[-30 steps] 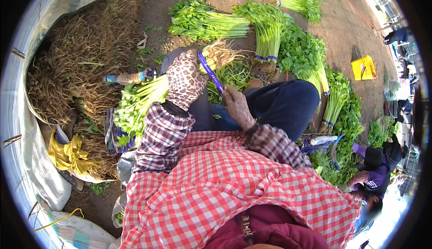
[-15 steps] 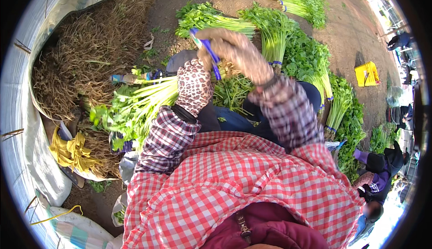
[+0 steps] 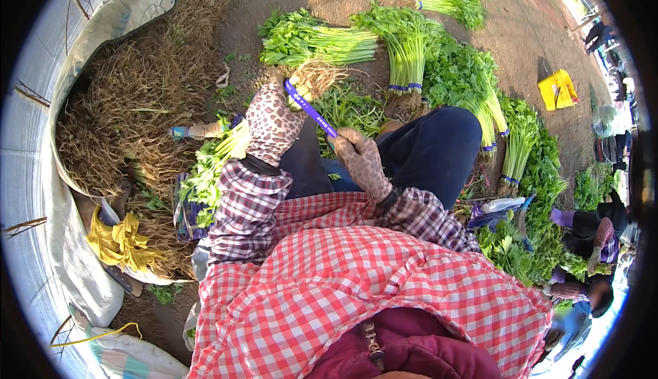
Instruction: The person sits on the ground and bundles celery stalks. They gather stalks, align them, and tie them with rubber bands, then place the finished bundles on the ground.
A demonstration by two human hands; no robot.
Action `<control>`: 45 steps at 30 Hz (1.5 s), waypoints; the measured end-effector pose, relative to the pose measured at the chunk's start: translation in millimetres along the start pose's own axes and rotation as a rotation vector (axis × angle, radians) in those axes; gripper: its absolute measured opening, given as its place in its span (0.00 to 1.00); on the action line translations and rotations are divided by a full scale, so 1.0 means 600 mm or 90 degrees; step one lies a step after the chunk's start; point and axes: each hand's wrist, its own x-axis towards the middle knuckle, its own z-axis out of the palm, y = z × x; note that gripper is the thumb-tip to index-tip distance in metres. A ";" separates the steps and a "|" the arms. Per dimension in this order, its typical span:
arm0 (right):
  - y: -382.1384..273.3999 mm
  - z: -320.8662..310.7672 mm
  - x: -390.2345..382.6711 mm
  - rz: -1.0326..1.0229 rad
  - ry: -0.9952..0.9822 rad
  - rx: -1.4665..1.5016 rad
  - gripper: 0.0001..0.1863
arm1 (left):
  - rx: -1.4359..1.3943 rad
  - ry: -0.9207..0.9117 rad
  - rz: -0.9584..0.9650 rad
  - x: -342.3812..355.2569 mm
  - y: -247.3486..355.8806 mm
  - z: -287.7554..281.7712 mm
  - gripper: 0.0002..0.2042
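Note:
My left hand [image 3: 274,122], in a leopard-print glove, grips a celery bunch [image 3: 209,180] across its stalks. Its leaves point down-left and its pale, stringy root end [image 3: 319,77] up-right. A purple printed tape [image 3: 308,108] runs across the bunch near the roots. My right hand [image 3: 358,160], also in a patterned glove, is closed on the tape's lower end, right of and below the bunch. A short, banded object [image 3: 197,131] lies left of the bunch, partly hidden by it.
Banded celery bunches [image 3: 404,50] lie ahead and right. A dried root heap [image 3: 130,91] rests on a pale sheet [image 3: 82,276] at left, with yellow leaves [image 3: 116,242] below. A yellow container [image 3: 556,90] sits upper right. Other people work at far right, one person's gloved hand [image 3: 602,235] showing.
My right hand swung up over the bunch half a second ago and has come back down to the lower right, the tape now stretched diagonally. My left hand has shifted slightly leftward.

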 end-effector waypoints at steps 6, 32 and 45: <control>-0.013 0.009 0.093 -0.152 0.014 -0.037 0.07 | -0.419 -0.223 -0.044 -0.001 0.002 -0.041 0.41; -0.053 0.040 0.151 -0.127 -0.066 -0.187 0.12 | 0.047 -0.030 -0.012 0.029 -0.041 -0.032 0.44; -0.046 0.050 0.184 -0.207 -0.016 -0.230 0.11 | -0.065 -0.132 -0.019 0.056 -0.037 -0.030 0.47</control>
